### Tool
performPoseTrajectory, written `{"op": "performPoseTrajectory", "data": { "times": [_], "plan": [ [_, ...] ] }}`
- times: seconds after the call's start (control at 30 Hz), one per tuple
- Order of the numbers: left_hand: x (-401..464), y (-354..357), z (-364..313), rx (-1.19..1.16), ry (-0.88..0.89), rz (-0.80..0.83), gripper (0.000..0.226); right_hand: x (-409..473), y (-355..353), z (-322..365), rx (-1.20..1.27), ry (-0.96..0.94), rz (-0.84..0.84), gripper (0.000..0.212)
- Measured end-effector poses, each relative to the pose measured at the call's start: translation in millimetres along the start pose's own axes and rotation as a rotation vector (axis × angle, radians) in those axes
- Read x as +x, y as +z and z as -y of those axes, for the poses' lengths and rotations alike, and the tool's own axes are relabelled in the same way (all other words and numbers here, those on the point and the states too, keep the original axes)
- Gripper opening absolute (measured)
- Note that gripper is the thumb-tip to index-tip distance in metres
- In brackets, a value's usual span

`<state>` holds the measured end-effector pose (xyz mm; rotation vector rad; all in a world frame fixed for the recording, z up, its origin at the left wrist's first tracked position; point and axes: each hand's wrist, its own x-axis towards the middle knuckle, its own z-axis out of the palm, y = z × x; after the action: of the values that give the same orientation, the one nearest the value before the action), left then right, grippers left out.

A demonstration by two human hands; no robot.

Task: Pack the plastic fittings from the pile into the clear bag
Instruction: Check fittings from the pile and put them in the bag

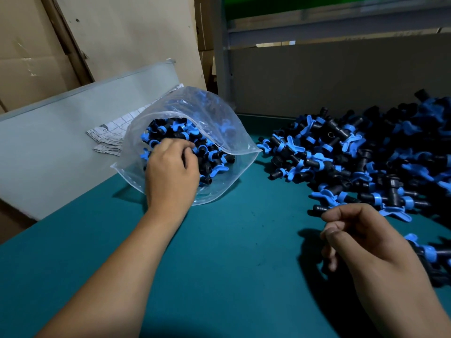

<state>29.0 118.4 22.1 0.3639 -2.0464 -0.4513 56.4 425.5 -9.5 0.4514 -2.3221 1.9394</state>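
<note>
Plastic fittings [366, 157], black with blue wings, are heaped at the right of the teal surface [231, 252]. Nearest, the right hand [361, 237] is held at the pile's edge, fingers loosely curled; whether anything is pinched cannot be told. Farther left, the left hand [170, 164] is placed in the mouth of the clear bag [219, 113], fingers curled down onto fittings already inside; a grasp cannot be confirmed. Printed paper [117, 128] is seen behind the bag.

pile [366, 157] cut off at right edge, left hand [170, 167] fingertips perhaps hidden in bag [219, 113]

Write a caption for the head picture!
Left hand in the bag of fittings; right hand by the pile.
</note>
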Motion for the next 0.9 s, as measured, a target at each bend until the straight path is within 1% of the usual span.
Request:
{"op": "performPoseTrajectory", "data": {
  "times": [0.07,0.2,0.3,0.33,0.43,0.5,0.57,0.63,0.7,0.8,0.9],
  "plan": [
    [1,-2,-1,0.027,0.002,-0.056,0.026,0,-1,1,-0.003,0.006,-0.016,0.015],
    [-2,2,-1,0.004,-0.021,0.07,0.04,-2,-1,1,0.002,0.022,-0.003,0.014],
    [-2,2,-2,0.018,-0.05,0.019,0.045,-2,-1,3,0.005,0.027,-0.005,0.015],
    [-1,1,-2,0.028,-0.064,0.027,0.049,-2,-1,3,0.004,0.026,-0.003,0.016],
    [-1,4,1,0.098,-0.116,0.204,0.065,-1,-1,4,0.013,0.023,0.004,0.015],
    [0,5,4,0.157,-0.133,0.287,0.072,-2,-1,5,0.017,0.029,0.014,0.015],
    [0,3,5,0.154,-0.127,0.299,0.071,-2,-1,7,0.025,0.042,0.019,0.013],
    [0,1,2,0.117,-0.089,0.248,0.063,-3,-1,9,0.025,0.053,0.026,0.012],
    [-1,-1,-2,0.14,-0.032,0.213,0.056,-4,-1,11,0.029,0.056,0.026,0.013],
    [-4,1,-9,0.208,0.044,0.284,0.054,-4,0,13,0.032,0.067,0.015,0.013],
    [-7,5,-8,0.244,0.06,0.377,0.058,-5,0,15,0.025,0.079,0.007,0.013]
  ]
}}
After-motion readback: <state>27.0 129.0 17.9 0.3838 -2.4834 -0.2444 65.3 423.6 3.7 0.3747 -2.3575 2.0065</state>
